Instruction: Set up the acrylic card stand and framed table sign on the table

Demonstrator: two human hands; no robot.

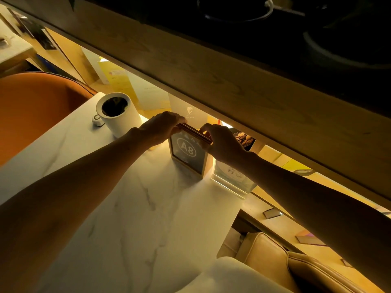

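The framed table sign, dark with "A8" in an oval and a pale frame, stands upright at the far edge of the white marble table. My left hand grips its top left corner. My right hand grips its top right corner. Just to the right of it stands the clear acrylic card stand with a printed card inside, its upper part hidden by my right wrist.
A white cylindrical bin with a small white object at its base stands left of the sign. A wooden shelf beam overhangs the table's far edge. An orange chair is at the left, a beige seat at the lower right.
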